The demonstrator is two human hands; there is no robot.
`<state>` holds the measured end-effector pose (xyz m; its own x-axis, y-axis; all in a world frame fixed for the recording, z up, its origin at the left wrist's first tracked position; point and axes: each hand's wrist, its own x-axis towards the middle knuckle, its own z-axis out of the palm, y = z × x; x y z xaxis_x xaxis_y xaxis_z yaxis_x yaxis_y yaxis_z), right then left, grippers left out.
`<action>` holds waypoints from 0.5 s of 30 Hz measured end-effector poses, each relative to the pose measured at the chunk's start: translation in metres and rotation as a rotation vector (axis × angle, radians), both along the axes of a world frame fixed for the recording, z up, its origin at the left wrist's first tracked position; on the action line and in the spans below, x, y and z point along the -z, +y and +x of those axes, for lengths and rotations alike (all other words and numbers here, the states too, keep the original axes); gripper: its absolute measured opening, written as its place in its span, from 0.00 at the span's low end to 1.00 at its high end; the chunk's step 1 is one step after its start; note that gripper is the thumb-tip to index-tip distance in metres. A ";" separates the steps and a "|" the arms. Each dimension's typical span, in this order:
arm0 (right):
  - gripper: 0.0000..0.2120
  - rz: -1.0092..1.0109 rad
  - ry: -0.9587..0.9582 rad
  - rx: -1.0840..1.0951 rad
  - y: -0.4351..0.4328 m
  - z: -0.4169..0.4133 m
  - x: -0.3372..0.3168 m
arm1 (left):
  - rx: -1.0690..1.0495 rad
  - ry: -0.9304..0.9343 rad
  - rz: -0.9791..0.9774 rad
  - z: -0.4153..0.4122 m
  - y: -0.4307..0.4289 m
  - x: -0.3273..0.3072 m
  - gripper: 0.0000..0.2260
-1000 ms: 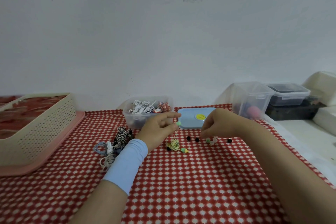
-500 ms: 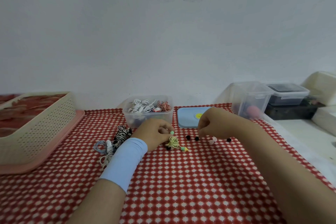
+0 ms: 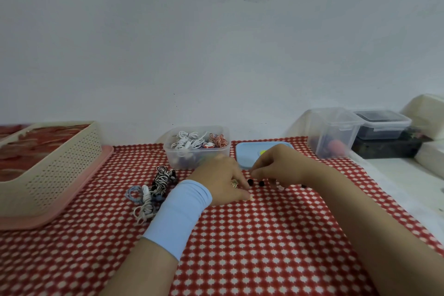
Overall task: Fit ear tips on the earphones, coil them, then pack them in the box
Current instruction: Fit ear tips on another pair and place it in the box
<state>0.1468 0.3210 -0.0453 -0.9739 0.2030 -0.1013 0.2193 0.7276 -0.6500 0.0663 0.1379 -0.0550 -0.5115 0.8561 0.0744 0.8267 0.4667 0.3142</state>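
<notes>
A dropped ear tip looked the likeliest mishap. The pieces were tiny and round, so a fumble between the two hands could send one rolling across the desk (image 3: pixel 264 247). A tip pushed on crooked could also slip off during coiling.

The left hand (image 3: pixel 219 181) lay knuckles-up, its fingers curled over the yellow earphones (image 3: pixel 234 184) and gripping them against the cloth, mid-desk and toward the far edge. The right hand (image 3: pixel 278 167) hovered just beside it with its fingertips pinched together; whether they held a tip was too small to tell.

Only a scrap of thin, tangled yellow cable showed between the left fingers. Two black ear tips (image 3: pixel 250 182) lay just beside it, and the clear box (image 3: pixel 197 151) of coiled sets stood at the far edge.
</notes>
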 end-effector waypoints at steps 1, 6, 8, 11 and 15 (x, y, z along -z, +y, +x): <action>0.04 0.000 -0.008 -0.006 0.001 0.000 0.000 | 0.004 0.004 -0.001 0.000 0.001 0.003 0.09; 0.06 -0.009 0.072 0.036 0.002 0.001 -0.001 | 0.010 -0.078 0.103 0.001 0.002 0.006 0.05; 0.03 -0.051 0.113 0.072 0.001 0.003 -0.002 | -0.073 -0.220 0.241 -0.001 0.001 0.006 0.05; 0.03 -0.194 0.197 0.114 -0.001 0.006 -0.004 | -0.222 -0.461 0.445 -0.008 -0.003 0.010 0.07; 0.03 -0.418 0.256 0.118 -0.008 0.005 -0.006 | -0.254 -0.624 0.577 -0.011 -0.006 0.015 0.09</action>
